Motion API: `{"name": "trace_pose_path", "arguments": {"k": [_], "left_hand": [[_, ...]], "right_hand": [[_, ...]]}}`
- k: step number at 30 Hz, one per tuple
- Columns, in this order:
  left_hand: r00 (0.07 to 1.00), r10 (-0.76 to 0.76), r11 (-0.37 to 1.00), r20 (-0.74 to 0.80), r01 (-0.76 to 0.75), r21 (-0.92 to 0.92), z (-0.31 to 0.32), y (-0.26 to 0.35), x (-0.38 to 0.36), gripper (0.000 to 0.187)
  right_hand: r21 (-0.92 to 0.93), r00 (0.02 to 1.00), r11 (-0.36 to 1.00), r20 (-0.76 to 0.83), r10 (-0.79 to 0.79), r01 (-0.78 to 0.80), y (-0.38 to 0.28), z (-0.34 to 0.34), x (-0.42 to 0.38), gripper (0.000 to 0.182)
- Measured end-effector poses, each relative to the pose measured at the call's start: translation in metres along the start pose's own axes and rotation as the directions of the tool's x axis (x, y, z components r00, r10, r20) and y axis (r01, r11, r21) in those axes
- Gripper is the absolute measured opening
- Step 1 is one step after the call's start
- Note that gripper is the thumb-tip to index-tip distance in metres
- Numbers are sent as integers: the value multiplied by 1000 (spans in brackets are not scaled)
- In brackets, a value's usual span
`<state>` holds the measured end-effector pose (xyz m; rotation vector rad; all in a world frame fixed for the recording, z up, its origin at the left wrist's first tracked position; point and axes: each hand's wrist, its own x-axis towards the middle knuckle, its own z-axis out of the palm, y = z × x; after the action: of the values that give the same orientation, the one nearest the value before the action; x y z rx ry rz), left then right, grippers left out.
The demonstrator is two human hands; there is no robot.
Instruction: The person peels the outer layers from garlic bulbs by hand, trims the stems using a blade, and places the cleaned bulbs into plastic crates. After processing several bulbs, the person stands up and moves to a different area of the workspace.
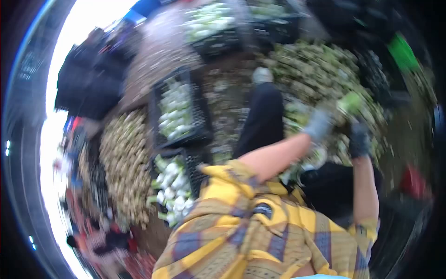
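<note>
My left hand [319, 124], in a grey glove and smeared by motion, reaches over the vegetable pile with its fingers closed. At its fingertips is a pale bulb vegetable [350, 103] with a bright green part, probably a fennel bulb. Close beside it on the right is my right hand [359, 138] in a darker grey glove, its fingers curled. Whatever it grips is too blurred to make out. Under and beyond both hands lies a large heap of untrimmed vegetables [316, 65], brownish and green.
Black crates of white bulbs with green stalks stand at my left, one farther [176, 111] and one nearer [173, 188]. Beyond them is a long heap of brownish pieces [127, 167]. More filled crates [211, 28] stand ahead. A red object [415, 182] lies at right.
</note>
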<state>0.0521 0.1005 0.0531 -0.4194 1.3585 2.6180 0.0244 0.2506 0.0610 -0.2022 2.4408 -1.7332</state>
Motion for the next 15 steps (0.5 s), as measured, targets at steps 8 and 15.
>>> {"name": "trace_pose_path", "arguments": {"k": [8, 15], "left_hand": [[984, -170, 983, 60, 164, 85, 1, -13, 13, 46], [945, -313, 939, 97, 293, 182, -3, -30, 14, 44]], "right_hand": [[493, 967, 858, -109, 229, -147, 11, 8, -25, 22], [640, 941, 730, -32, 337, -239, 49, 10, -39, 23]]}}
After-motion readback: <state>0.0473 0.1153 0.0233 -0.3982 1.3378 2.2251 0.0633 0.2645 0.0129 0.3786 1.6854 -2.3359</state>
